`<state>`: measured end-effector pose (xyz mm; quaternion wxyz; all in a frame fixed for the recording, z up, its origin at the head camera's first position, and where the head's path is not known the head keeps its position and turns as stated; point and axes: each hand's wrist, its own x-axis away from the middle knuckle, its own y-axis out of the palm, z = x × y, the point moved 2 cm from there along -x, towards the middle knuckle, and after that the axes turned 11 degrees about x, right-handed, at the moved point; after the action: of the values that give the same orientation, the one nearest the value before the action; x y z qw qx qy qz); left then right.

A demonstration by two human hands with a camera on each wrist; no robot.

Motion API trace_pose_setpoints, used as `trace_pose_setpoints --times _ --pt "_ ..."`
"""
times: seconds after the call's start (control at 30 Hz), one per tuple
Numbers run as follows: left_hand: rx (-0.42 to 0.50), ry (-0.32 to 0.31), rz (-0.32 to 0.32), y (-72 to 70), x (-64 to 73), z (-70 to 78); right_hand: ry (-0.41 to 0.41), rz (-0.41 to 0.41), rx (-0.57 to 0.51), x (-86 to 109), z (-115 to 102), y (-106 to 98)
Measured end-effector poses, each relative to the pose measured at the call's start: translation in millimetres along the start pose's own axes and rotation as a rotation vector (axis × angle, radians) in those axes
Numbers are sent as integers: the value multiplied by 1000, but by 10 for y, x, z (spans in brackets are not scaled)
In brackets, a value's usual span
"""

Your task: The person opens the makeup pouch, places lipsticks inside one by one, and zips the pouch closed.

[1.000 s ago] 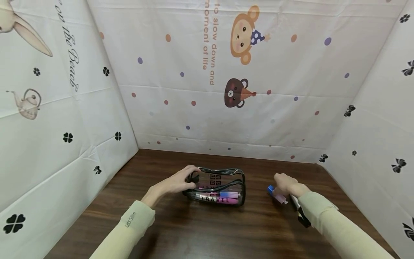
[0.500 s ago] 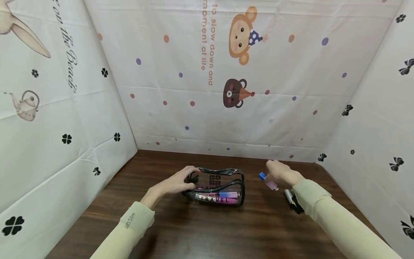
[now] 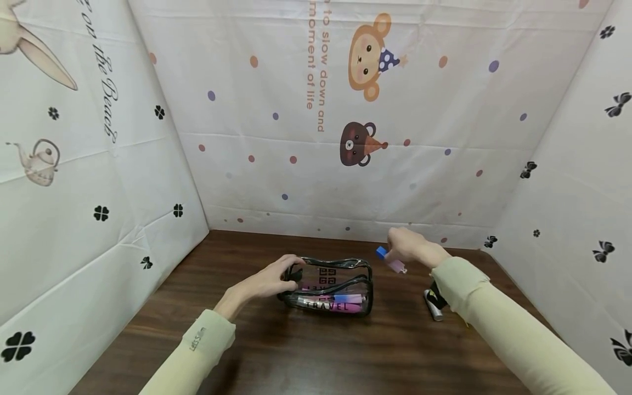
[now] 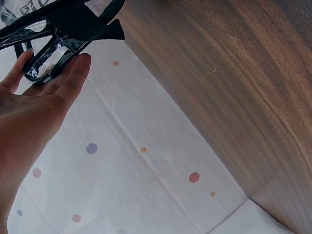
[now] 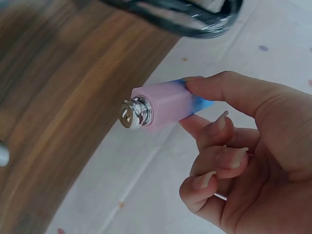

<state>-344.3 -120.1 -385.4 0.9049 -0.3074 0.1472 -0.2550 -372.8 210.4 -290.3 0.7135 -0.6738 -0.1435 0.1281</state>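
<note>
Right hand (image 3: 408, 244) pinching pink-blue bottle (image 5: 165, 103), lifted off tabletop (image 3: 276, 351). Clear pouch (image 3: 328, 286) to its left, end gripped by left hand (image 3: 266, 278). Silver tube (image 3: 434, 308) near right hand.

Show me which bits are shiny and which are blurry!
Head view: light glints on the pouch, with a soft shine on the table; left wrist view: bright glints on the pouch, while the table's grain looks fairly sharp; right wrist view: the tube shines at its metal end, while the pouch and table look blurry.
</note>
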Motion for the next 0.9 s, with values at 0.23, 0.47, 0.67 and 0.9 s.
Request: trace_pose_setpoints --times 0.23,0.47,0.67,0.9 --pt "-1 -8 3 7 13 -2 -73 44 14 -51 -278 -152" --pt "-9 -8 6 12 10 -6 -162 54 31 -102 -581 -228" --pt "-3 -2 10 15 15 -1 -216 47 42 -153 -788 -195" --pt "0 4 15 15 17 13 -232 19 83 -207 -973 -67"
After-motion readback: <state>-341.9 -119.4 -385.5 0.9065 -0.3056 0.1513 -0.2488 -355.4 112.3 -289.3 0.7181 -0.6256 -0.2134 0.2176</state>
